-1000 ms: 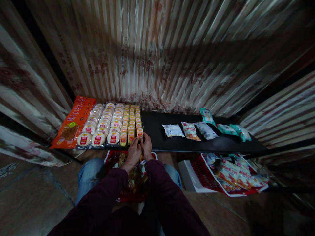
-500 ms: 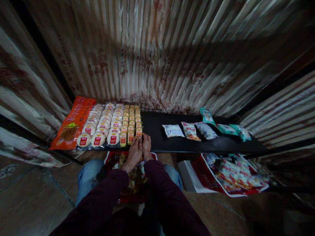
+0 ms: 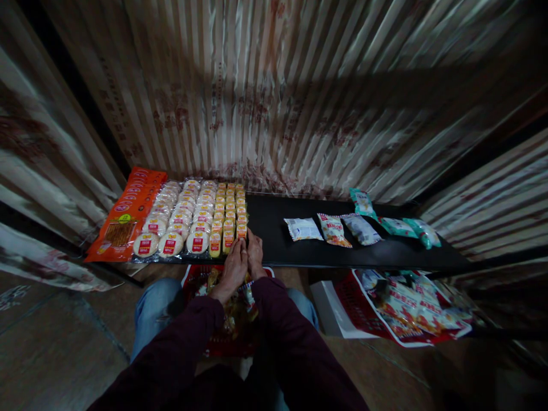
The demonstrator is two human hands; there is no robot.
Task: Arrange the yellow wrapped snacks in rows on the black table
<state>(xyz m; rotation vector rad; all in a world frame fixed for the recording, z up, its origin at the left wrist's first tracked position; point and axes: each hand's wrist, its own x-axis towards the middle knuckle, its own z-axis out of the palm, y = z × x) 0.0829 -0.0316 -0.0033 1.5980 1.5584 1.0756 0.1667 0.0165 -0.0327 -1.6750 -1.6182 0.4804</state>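
Both hands are together at the front edge of a black shelf (image 3: 274,251). My left hand (image 3: 235,265) and my right hand (image 3: 256,254) close round the near end of the rightmost row of small yellow packs (image 3: 241,231). The front pack's red label shows just above my fingertips. To the left stand two more yellow rows, then rows of round white cracker packs (image 3: 197,242). Orange bags (image 3: 120,220) overlap at the shelf's left end.
White and red snack bags (image 3: 334,229) and green bags (image 3: 398,226) lie on the shelf's right part. Below are a red basket (image 3: 233,348) between my knees and another red basket (image 3: 357,308) full of bags. A pleated curtain (image 3: 265,114) hangs behind.
My hands stay at the same row with barely any movement. The view has shifted slightly, so the bags at the right sit a little further right and lower.
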